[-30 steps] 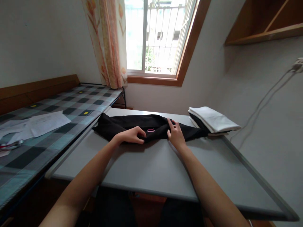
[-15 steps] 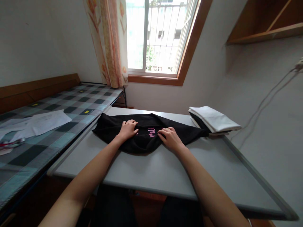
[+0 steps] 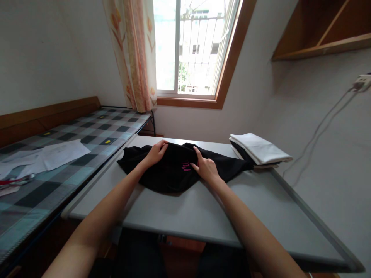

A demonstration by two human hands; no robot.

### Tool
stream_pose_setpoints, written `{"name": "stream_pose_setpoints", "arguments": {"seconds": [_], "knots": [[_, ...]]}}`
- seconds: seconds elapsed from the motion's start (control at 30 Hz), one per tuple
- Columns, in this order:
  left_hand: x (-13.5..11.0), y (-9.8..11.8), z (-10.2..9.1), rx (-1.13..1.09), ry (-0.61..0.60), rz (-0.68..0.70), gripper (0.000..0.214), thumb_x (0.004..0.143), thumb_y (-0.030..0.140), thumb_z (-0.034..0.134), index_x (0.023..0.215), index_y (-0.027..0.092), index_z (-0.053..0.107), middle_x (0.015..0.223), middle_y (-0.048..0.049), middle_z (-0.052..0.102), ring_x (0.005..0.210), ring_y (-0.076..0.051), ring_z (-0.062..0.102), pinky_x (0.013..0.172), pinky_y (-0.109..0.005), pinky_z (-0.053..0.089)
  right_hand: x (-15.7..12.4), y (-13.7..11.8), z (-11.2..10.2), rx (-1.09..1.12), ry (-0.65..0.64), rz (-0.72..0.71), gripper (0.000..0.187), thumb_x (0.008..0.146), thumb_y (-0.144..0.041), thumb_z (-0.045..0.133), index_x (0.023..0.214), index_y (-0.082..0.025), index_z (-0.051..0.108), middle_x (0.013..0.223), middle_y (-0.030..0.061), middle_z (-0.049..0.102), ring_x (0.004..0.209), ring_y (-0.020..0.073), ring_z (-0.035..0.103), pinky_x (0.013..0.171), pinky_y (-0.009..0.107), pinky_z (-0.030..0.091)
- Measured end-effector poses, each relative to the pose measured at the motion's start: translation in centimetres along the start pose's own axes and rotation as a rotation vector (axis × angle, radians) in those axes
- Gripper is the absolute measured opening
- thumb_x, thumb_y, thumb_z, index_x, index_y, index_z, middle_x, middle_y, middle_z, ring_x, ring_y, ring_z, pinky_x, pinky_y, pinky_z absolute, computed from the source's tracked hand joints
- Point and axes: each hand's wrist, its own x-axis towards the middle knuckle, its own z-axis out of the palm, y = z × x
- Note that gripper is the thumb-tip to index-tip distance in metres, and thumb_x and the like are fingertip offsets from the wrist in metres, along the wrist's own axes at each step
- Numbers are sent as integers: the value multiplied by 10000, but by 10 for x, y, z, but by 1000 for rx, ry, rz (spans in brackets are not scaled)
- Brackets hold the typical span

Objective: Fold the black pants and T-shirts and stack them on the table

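Observation:
A black cloth garment (image 3: pixel 174 179) with pink lettering lies bunched across the middle of the table; its exact kind does not show. My left hand (image 3: pixel 156 153) has its fingers closed on the cloth's raised far fold, left of the lettering. My right hand (image 3: pixel 206 168) rests on the garment just right of the letters. Its index finger is stretched toward the far fold, the thumb is apart beside the lettering, and the other fingers are curled.
On the table's (image 3: pixel 261 216) far right lies a stack of folded white and black cloths (image 3: pixel 257 148), touching the garment's right tip. A bed (image 3: pixel 66 154) with a checked cover and loose papers (image 3: pixel 55 156) stands along the left. Above right hangs a wooden shelf (image 3: pixel 321 52).
My left hand has moved slightly up and right onto the far fold, which is now lifted and covers part of the lettering. My right index finger has stretched out toward the fold.

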Motion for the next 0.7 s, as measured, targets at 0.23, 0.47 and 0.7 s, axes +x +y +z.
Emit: {"name": "stream_pose_setpoints", "arguments": {"seconds": [0.23,0.47,0.7], "knots": [[36,41,-44,77,175,78,121,898,185,489,900,200,609,803,-14,550,799,-173,562,803,-337,469,58,-1,-33,389,-20,-57,153,827,-193,556,768,-197,697,885,81,677,876,228,597,825,346,450],[2,95,-11,279,-83,322,257,909,141,463,996,214,694,1055,-65,590,939,-191,603,882,-340,487,109,-20,-104,1313,-43,195,121,754,-259,590,688,-159,607,568,-41,565,521,98,478,528,218,385],[-8,65,33,466,-286,19,382,884,149,523,1263,119,553,1187,-198,628,1093,-342,630,923,-430,494,120,-46,-157,1385,-54,222,118,817,-130,543,714,-133,601,607,-5,596,541,97,515,539,212,415]]}}
